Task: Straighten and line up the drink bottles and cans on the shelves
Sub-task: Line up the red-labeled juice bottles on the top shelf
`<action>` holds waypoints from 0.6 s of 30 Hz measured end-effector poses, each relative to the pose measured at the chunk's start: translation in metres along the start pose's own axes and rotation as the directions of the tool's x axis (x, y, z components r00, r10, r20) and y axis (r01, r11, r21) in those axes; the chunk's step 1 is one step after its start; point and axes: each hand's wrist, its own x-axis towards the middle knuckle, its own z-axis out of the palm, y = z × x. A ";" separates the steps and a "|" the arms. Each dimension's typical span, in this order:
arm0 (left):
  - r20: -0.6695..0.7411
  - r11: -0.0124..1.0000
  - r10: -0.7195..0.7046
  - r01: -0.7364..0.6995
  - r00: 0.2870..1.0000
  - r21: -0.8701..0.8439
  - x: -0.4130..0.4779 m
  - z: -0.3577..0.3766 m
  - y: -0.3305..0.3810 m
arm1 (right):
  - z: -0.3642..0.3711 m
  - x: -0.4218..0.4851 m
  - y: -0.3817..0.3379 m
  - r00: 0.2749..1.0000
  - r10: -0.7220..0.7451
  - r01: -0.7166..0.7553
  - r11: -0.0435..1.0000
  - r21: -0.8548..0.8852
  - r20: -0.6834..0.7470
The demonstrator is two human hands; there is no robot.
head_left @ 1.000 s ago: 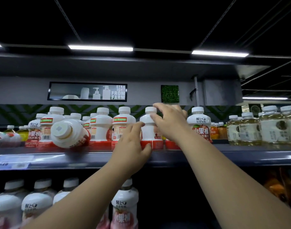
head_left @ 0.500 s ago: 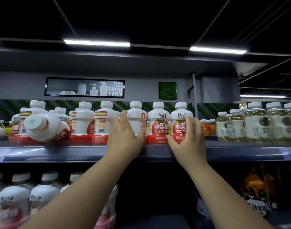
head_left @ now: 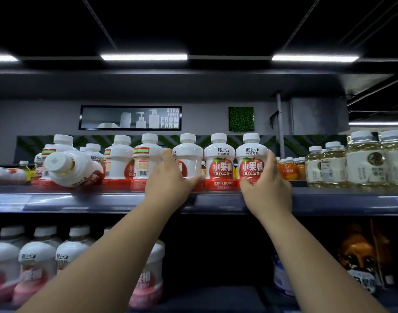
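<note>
White apple-juice bottles with red bases stand in a row along the top shelf (head_left: pixel 216 203). My left hand (head_left: pixel 171 186) wraps the lower part of one turned bottle (head_left: pixel 190 154). My right hand (head_left: pixel 266 188) grips the rightmost bottle (head_left: pixel 250 159) at its base, label facing out. Between them stands another front-facing bottle (head_left: pixel 220 163). Further left, two bottles (head_left: pixel 146 159) show their barcode sides. One bottle (head_left: pixel 73 168) lies tipped over, cap pointing outward.
Clear bottles of pale yellow drink (head_left: pixel 362 159) stand at the right end of the shelf, with small orange bottles (head_left: pixel 290 169) behind. The lower shelf holds white and pink bottles (head_left: pixel 37 263) on the left and dark orange packs (head_left: pixel 360 256) on the right.
My right hand came down from behind the bottles and now grips the rightmost bottle at its base. My left hand moved from the shelf edge onto a bottle. The camera view shifted right.
</note>
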 end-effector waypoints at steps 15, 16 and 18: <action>-0.013 1.000 0.016 -0.016 1.000 -0.023 -0.003 -0.002 -0.007 | -0.010 0.005 0.018 0.997 0.026 -0.017 0.993 -0.113 0.078; -0.023 0.999 0.014 -0.015 1.000 -0.033 -0.004 -0.002 -0.005 | -0.011 0.004 0.018 0.997 0.021 -0.012 0.994 -0.107 0.080; -0.023 0.999 0.017 -0.018 1.000 -0.044 -0.006 -0.002 -0.004 | -0.012 0.003 0.018 0.995 0.013 -0.002 0.993 -0.119 0.095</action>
